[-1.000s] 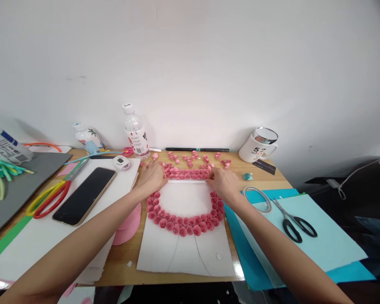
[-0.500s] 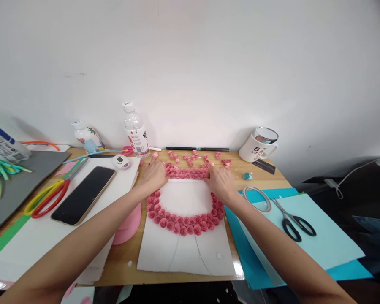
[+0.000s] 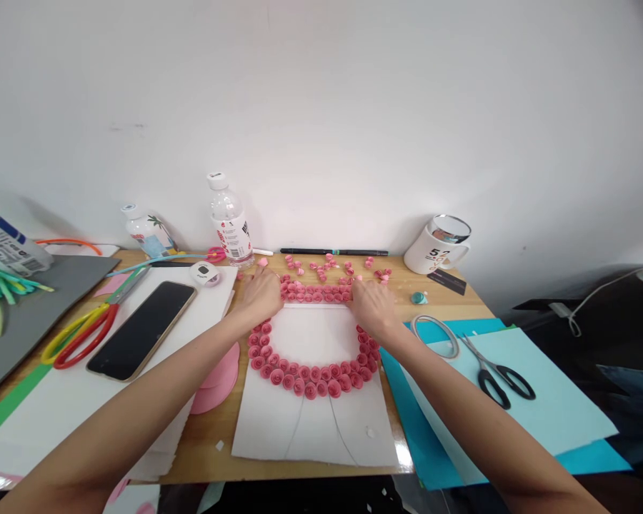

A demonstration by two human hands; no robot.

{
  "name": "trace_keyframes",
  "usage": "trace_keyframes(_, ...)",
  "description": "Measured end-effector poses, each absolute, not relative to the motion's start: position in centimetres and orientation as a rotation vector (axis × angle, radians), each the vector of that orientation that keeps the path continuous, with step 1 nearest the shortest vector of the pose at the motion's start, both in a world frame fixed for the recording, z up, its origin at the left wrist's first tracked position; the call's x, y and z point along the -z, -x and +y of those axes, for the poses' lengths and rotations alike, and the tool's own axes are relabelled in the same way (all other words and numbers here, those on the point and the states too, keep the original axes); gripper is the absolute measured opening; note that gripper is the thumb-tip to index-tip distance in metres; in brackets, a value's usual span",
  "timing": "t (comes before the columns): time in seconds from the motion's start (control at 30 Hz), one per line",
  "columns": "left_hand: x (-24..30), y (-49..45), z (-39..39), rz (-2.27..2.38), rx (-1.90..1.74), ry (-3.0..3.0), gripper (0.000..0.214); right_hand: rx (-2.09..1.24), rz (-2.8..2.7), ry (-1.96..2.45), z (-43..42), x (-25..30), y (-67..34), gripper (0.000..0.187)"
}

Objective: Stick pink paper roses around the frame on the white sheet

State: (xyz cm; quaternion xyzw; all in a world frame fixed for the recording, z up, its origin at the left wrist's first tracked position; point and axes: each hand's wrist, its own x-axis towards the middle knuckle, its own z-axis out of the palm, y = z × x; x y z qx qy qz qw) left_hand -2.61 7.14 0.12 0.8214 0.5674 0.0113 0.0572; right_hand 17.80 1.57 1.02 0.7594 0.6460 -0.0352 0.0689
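Pink rolled paper roses (image 3: 315, 373) form a curved, roughly two-row band on a white sheet (image 3: 268, 428), which has two pencil curves on its lower part. At its far end, a straight double row of smaller-looking roses (image 3: 316, 293) runs above a white edge (image 3: 317, 306). My left hand (image 3: 262, 293) is closed at the left end of this row and my right hand (image 3: 374, 305) at the right end. The fingertips are partly hidden behind the hands. I cannot tell whether the white edge is the sheet folded up or a separate strip.
Loose paper roses (image 3: 321, 270) lie behind the hands. Left are a phone (image 3: 142, 330), scissors with red and yellow handles (image 3: 86, 334) and a bottle (image 3: 229, 227). Right are a mug (image 3: 434, 246), a tape roll (image 3: 434, 337) and black-handled scissors (image 3: 501, 378) on blue paper.
Almost nothing differs. Both hands stay at the ends of the far rose row, with only a very slight shift of the fingers.
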Motion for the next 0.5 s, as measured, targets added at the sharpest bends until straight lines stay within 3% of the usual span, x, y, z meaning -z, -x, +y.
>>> trace_keyframes(0.5,-0.1,2.3,7.41,1.772,0.067,-2.465,0.011,0.118,1.968,-2.313,1.77,-0.88,-17.56,0.021)
